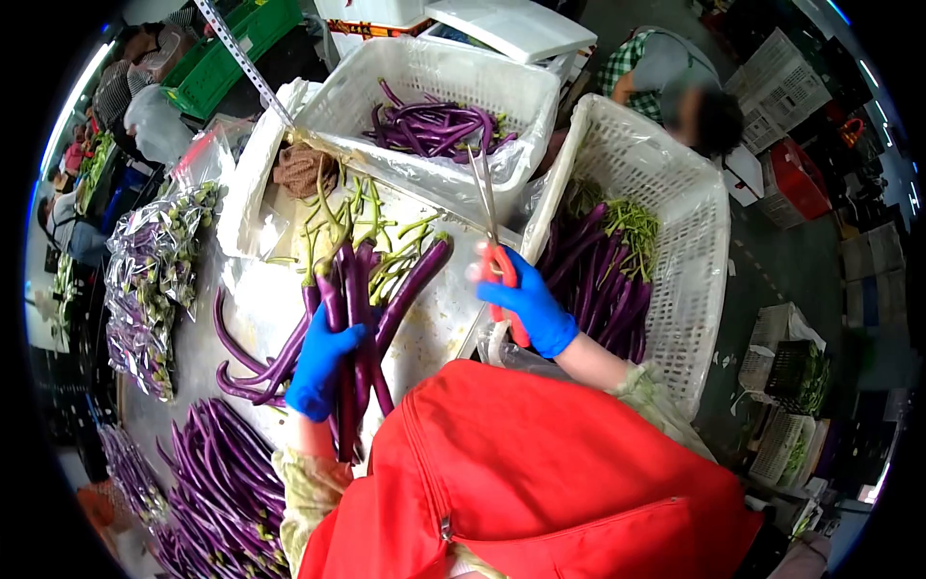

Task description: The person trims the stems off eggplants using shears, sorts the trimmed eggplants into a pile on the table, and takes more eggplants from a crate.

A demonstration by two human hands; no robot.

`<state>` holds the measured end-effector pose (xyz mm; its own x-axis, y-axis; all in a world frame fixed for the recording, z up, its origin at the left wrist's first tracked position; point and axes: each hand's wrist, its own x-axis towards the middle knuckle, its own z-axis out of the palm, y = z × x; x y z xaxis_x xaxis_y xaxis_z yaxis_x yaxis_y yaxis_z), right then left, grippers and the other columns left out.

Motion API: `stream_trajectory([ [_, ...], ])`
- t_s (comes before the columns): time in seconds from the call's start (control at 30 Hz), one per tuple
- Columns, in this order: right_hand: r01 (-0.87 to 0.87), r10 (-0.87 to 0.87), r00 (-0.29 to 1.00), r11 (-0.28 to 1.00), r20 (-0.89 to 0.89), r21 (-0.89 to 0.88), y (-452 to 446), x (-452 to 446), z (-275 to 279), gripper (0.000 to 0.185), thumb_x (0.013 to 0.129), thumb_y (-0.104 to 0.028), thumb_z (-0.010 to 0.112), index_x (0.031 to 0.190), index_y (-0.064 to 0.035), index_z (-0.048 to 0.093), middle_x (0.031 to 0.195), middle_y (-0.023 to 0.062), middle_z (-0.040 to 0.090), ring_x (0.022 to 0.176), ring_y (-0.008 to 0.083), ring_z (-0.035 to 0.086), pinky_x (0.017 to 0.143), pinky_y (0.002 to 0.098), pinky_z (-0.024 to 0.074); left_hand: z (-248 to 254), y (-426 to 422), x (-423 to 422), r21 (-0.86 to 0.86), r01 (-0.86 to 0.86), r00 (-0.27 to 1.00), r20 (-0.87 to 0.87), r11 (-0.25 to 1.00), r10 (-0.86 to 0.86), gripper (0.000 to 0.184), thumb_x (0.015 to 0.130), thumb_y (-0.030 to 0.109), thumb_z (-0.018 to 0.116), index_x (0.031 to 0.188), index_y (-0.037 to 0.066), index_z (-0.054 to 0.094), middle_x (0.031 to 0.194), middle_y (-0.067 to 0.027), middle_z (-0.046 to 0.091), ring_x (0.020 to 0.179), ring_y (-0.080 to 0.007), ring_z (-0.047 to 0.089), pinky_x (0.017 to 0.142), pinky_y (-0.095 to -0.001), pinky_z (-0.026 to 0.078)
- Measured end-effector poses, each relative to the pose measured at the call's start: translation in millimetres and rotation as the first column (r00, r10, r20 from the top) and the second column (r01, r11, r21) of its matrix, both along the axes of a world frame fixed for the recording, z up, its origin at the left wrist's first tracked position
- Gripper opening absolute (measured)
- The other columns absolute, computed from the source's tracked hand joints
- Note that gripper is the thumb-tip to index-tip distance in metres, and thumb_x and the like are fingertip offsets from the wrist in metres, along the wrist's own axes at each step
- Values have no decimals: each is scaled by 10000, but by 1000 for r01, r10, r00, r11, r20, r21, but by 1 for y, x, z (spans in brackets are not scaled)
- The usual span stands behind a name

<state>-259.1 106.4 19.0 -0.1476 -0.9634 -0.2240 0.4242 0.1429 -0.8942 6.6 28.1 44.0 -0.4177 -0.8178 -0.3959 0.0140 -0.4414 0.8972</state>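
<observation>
My left hand [326, 362], in a blue glove, is closed around several long purple eggplants [359, 289], their green stems pointing away from me. In my blue-gloved right hand [536, 307] is a pair of scissors [486, 198] with red handles; the blades point up and away, slightly apart at the tips. Next to the held bunch, a single eggplant [415, 289] lies slanted on the metal table [449, 323]. A few curved eggplants [253, 372] rest left of my left hand. Cut green stems [386, 232] are scattered beyond the bunch.
White lined crates with eggplants stand at the back [328, 106] and right [690, 241]. Bagged eggplants [154, 280] and a large loose pile [217, 473] lie left. A brown cloth [306, 171] sits at the back. A person [675, 82] bends beyond the right crate.
</observation>
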Motion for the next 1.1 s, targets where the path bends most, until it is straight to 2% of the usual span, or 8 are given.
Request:
stream_trajectory([
  [0.13, -118, 133, 944, 991, 303, -67, -40, 48, -15, 499, 833, -109, 586, 1288, -90, 383, 938, 66, 547, 694, 138, 548, 513, 263, 480, 11, 25, 9, 80, 327, 942, -109, 942, -318, 620, 711, 127, 655, 1267, -14, 419, 1112, -144, 580, 1000, -242, 575, 897, -337, 438],
  [0.2, -239, 257, 879, 966, 401, -95, -49, 65, -7, 353, 851, -117, 567, 1181, -141, 444, 837, 16, 496, 712, 138, 548, 497, 271, 493, -8, 32, 15, 53, 349, 928, -161, 936, -337, 606, 733, 140, 673, 1268, -11, 430, 1115, -137, 581, 1044, -236, 553, 946, -339, 397],
  [0.4, -312, 302, 801, 948, 518, -69, -64, 88, -17, 410, 838, -144, 599, 1210, -126, 426, 973, 26, 551, 838, 169, 583, 732, 306, 489, 2, 47, 25, 116, 230, 931, -314, 966, -184, 641, 733, 126, 684, 1295, 8, 400, 1104, -143, 590, 1037, -240, 569, 919, -333, 436],
  [0.5, -415, 409, 782, 905, 470, -96, -70, 88, -20, 471, 818, -110, 603, 1245, -111, 404, 1032, 39, 564, 913, 178, 589, 762, 299, 488, -2, 47, 25, 101, 200, 928, -338, 974, -156, 583, 768, 162, 667, 1274, 8, 421, 1134, -147, 571, 1046, -237, 565, 919, -330, 437],
  [0.6, -380, 383, 872, 922, 304, -74, -66, 89, -2, 492, 788, -104, 629, 1222, -68, 399, 824, 55, 584, 535, 163, 564, 418, 285, 448, 3, 45, 22, 125, 122, 939, -336, 985, -74, 538, 805, 190, 640, 1267, 12, 428, 1141, -137, 563, 1040, -225, 564, 913, -326, 437],
  [0.67, -393, 396, 890, 918, 228, -59, -65, 88, 1, 557, 771, -104, 636, 1256, -41, 369, 773, 65, 575, 458, 167, 532, 379, 287, 423, 4, 42, 20, 120, 58, 949, -314, 991, -17, 510, 828, 209, 622, 1261, 14, 433, 1130, -123, 565, 1020, -213, 565, 896, -320, 441],
  [0.83, -385, 382, 920, 923, 87, 21, -53, 93, 18, 727, 748, -103, 660, 1350, -10, 264, 689, 68, 548, 404, 165, 506, 361, 280, 405, -5, 35, 11, 50, -35, 964, -264, 998, 47, 428, 870, 259, 586, 1209, 19, 483, 1057, -74, 589, 936, -167, 569, 820, -274, 454],
  [1.1, -252, 263, 948, 964, 178, -78, -63, 80, 14, 613, 756, -89, 631, 1290, -30, 336, 744, 80, 591, 442, 160, 528, 359, 276, 410, 1, 31, 15, 46, -36, 997, -69, 998, 39, 383, 843, 260, 619, 1095, -25, 579, 978, -116, 640, 813, -186, 621, 712, -295, 504],
])
